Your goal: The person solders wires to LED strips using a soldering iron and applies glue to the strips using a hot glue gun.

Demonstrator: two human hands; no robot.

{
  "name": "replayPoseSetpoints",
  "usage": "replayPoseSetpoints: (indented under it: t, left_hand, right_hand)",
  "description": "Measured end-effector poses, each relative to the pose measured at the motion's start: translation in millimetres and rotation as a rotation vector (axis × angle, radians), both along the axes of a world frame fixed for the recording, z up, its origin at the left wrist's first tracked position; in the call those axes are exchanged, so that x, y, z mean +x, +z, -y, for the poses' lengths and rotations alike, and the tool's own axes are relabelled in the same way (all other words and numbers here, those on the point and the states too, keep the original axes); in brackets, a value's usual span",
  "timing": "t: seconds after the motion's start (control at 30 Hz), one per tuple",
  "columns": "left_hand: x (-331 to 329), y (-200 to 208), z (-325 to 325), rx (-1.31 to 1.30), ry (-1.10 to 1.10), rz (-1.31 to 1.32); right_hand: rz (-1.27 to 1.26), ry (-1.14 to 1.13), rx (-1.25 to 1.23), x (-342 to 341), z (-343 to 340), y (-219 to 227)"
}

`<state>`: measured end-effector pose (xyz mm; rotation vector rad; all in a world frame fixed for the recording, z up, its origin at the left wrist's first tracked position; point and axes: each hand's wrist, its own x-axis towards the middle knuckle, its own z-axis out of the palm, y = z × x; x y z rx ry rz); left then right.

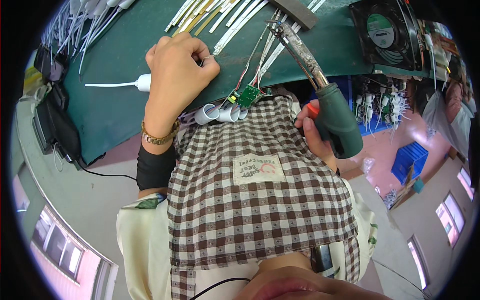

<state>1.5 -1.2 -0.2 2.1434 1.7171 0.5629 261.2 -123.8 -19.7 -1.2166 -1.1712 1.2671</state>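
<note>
My left hand (182, 62) is closed in a pinch over the green table, its fingertips at the near end of a white LED strip (235, 35). What lies between the fingertips is too small to make out. Beside that wrist rests a white plastic housing (143, 82) with a white cable. My right hand (315, 131) grips a soldering gun (340, 120) with a green handle and red trigger; its stained metal barrel points up over the table. Between my hands, a green circuit board (248, 96) with thin wires lies at the table edge, near white cylindrical housings (228, 113).
More white and yellow strips (200, 15) fan out at the far side, beside a dark block (295, 12). A black fan (387, 32) stands far right. White cables (92, 20) bunch at far left. Wired parts (385, 102) sit in a blue bin on the right.
</note>
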Motion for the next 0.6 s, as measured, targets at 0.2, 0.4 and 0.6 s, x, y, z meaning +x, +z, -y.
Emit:
replayPoseSetpoints:
  t: [0.2, 0.4, 0.6]
  left_hand:
    - [0.8, 2.7, -3.2, -0.028, -0.002, -0.019]
    - [-14.1, 8.9, -3.0, -0.035, -0.142, 0.051]
    - [-26.8, 13.5, -7.4, -0.251, -0.044, 0.296]
  right_hand:
    - [0.087, 0.034, 0.029, 3.9, -2.6, -7.0]
    - [0.1, 0.012, 0.033, 4.4, -1.5, -8.9]
    - [0.067, -0.046, 0.015, 1.1, 1.9, -11.7]
